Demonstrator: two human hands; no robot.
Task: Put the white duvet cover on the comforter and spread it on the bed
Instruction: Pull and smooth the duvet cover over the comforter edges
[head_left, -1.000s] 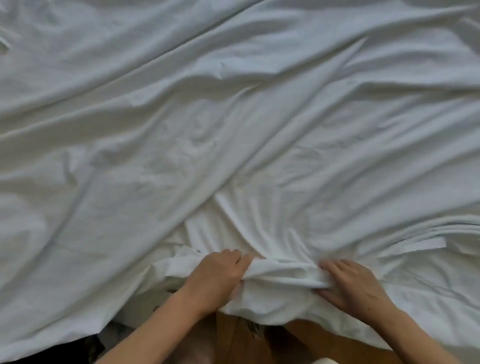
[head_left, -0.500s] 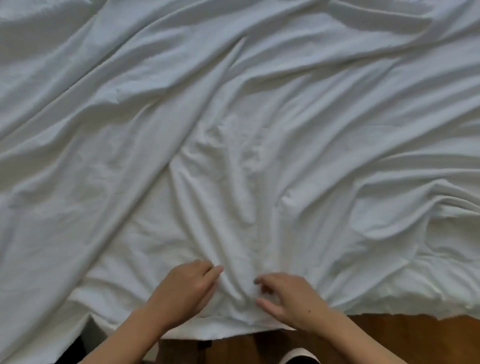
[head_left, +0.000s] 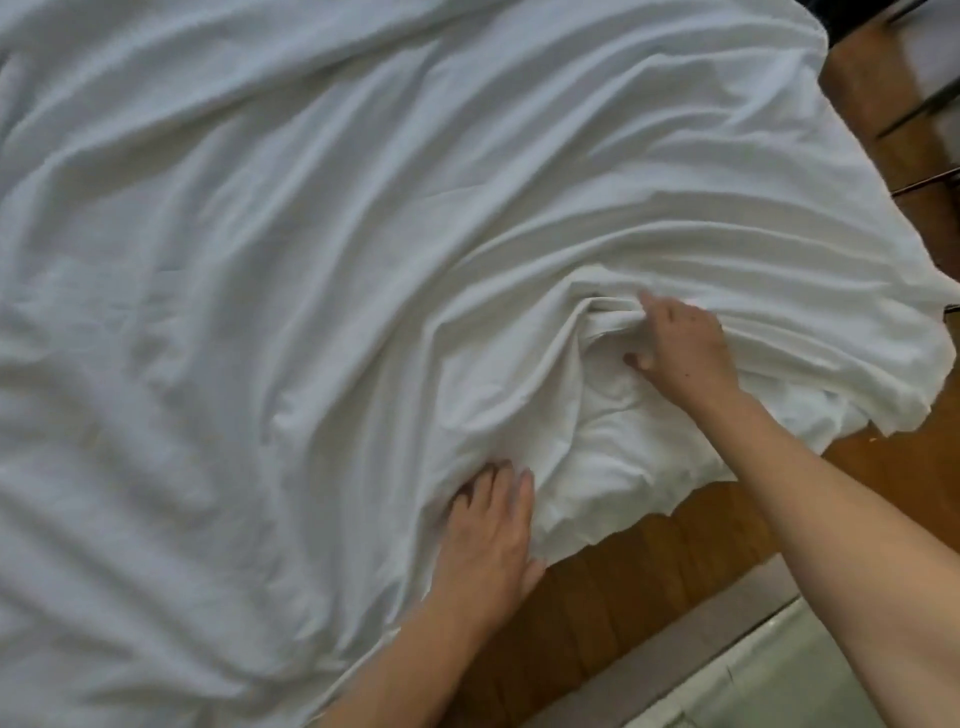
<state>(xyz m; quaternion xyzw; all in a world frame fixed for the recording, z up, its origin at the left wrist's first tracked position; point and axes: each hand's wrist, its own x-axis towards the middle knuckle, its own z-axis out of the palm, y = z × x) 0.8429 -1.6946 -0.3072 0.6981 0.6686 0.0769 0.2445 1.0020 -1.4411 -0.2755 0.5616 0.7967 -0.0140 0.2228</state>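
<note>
Fingers (head_left: 658, 318) of the right hand (head_left: 680, 348) are curled into a bunch of folds in the white duvet cover (head_left: 322, 260), with the thumb below them, so this hand pinches a ridge of cloth; I judge it does so to feel for an edge or opening, or to pull the layer toward the near side. Fingers (head_left: 511, 480) of the left hand (head_left: 488, 535) lie almost straight and close together, flat on the cloth near its hanging edge, and they press it down, probably so the cover does not slide while the other hand pulls

In the head view, which is the only one, the cover lies wide over the bed and fills most of the picture, with long wrinkles that run toward the right hand. Its near edge hangs over the wooden floor (head_left: 649, 571), and one loose corner falls at the right side. I cannot tell the comforter apart from the cover, so whether it is already inside stays uncertain. To my judgement the spreading is not yet finished, because the surface is much creased
</note>
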